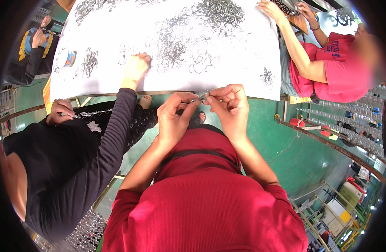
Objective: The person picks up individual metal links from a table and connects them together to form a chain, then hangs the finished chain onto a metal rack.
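Just in front of the table's near edge, my left hand [174, 115] and my right hand [231, 110] meet with their fingertips close together. Small bent metal wire hooks [203, 97] are pinched between them, with a thin wire end sticking up. Both hands are closed on these pieces; the fingers partly cover them, so how they are joined cannot be made out. Beyond my hands, loose curved hooks [201, 61] lie scattered on the white table [239, 84], thickening into a dark heap [221, 14] at the far side.
At my left, a person in black reaches a hand [137, 69] onto the table and holds a metal chain [92, 113] in the other. A person in red [331, 71] works at the right. A small round tin [70, 59] and a hook pile [90, 62] sit at the left.
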### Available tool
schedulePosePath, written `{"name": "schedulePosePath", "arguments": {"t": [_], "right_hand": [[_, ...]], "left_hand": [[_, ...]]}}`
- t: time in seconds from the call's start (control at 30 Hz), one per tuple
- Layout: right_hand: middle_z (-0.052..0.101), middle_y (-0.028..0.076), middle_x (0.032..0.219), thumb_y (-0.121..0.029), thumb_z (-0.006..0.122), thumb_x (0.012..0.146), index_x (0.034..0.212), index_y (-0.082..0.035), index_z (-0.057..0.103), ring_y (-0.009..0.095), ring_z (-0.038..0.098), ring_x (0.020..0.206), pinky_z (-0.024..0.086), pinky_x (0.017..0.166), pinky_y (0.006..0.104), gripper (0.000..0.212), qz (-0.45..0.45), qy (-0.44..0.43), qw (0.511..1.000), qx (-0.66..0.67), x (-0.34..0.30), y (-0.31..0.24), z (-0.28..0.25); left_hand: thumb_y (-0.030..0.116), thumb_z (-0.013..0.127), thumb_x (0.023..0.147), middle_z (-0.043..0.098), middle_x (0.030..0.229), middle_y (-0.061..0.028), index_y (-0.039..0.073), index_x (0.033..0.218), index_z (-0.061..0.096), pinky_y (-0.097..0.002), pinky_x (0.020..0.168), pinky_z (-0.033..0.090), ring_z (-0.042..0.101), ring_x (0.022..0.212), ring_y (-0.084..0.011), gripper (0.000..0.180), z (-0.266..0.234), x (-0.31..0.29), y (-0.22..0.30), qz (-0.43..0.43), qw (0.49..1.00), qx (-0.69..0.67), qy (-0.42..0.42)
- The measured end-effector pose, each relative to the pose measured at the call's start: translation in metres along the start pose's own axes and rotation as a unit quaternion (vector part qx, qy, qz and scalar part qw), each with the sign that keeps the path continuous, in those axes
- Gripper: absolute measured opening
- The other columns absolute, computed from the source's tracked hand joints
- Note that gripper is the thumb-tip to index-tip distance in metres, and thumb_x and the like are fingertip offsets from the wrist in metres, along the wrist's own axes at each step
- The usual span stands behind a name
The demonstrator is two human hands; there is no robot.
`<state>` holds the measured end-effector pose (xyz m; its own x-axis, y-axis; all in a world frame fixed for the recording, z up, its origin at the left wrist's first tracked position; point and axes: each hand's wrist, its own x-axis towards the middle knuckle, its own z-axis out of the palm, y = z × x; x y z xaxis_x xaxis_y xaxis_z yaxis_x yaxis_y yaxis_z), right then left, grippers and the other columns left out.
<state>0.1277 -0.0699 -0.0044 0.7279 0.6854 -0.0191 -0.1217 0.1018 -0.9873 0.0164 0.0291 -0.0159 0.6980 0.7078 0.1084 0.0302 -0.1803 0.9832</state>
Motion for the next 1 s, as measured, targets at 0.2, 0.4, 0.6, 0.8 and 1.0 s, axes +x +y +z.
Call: {"name": "schedulePosePath", "arguments": {"t": [0.2, 0.4, 0.6, 0.8, 1.0], "right_hand": [[0.061, 0.014, 0.089, 0.017, 0.06, 0.077, 0.094, -0.005, 0.037, 0.018, 0.061, 0.081, 0.052, 0.068, 0.0263, 0.036, -0.163, 0.063, 0.985, 0.018, -0.009, 0.018, 0.011], [0.061, 0.019, 0.089, 0.023, 0.057, 0.074, 0.093, -0.007, 0.031, 0.022, 0.062, 0.084, 0.053, 0.073, 0.0332, 0.044, -0.203, 0.012, 0.979, -0.029, -0.005, 0.01, 0.01], [0.061, 0.019, 0.086, 0.024, 0.055, 0.073, 0.092, -0.007, 0.031, 0.026, 0.064, 0.081, 0.051, 0.077, 0.0396, 0.044, -0.185, 0.006, 0.982, -0.042, -0.003, 0.006, 0.01], [0.064, 0.022, 0.085, 0.02, 0.059, 0.072, 0.087, -0.007, 0.035, 0.027, 0.065, 0.07, 0.052, 0.057, 0.0316, 0.039, -0.23, 0.004, 0.969, -0.087, 0.005, 0.006, 0.002], [0.064, 0.02, 0.084, 0.018, 0.064, 0.07, 0.086, -0.006, 0.036, 0.026, 0.065, 0.069, 0.051, 0.053, 0.0299, 0.04, -0.231, 0.027, 0.964, -0.129, -0.001, 0.013, -0.002]], "left_hand": [[-0.002, 0.05, 0.09, 0.065, 0.094, -0.0104, -0.005, 0.098, 0.06, -0.0246, 0.068, 0.049, 0.061, 0.076, -0.0135, 0.013, -0.016, 0.017, -0.014, 0.112, 0.992, 0.026, -0.052], [0.011, 0.049, 0.095, 0.065, 0.09, -0.0091, -0.003, 0.099, 0.061, -0.0227, 0.064, 0.047, 0.059, 0.074, -0.0107, 0.019, 0.001, 0.124, -0.045, 0.033, 0.987, -0.054, 0.147], [0.019, 0.059, 0.085, 0.066, 0.096, -0.0136, 0.003, 0.105, 0.065, -0.0352, 0.077, 0.049, 0.061, 0.086, -0.0258, 0.026, -0.001, 0.299, -0.144, 0.04, 0.932, 0.282, 0.224], [0.029, 0.059, 0.084, 0.056, 0.114, -0.011, 0.012, 0.115, 0.057, -0.0432, 0.085, 0.046, 0.049, 0.106, -0.0333, 0.035, -0.023, 0.4, -0.191, 0.084, 0.762, 0.64, 0.061], [0.018, 0.048, 0.088, 0.059, 0.108, -0.0137, 0.006, 0.104, 0.059, -0.0407, 0.078, 0.052, 0.058, 0.101, -0.0315, 0.023, -0.025, 0.442, -0.189, 0.123, 0.659, 0.735, -0.102]]}}
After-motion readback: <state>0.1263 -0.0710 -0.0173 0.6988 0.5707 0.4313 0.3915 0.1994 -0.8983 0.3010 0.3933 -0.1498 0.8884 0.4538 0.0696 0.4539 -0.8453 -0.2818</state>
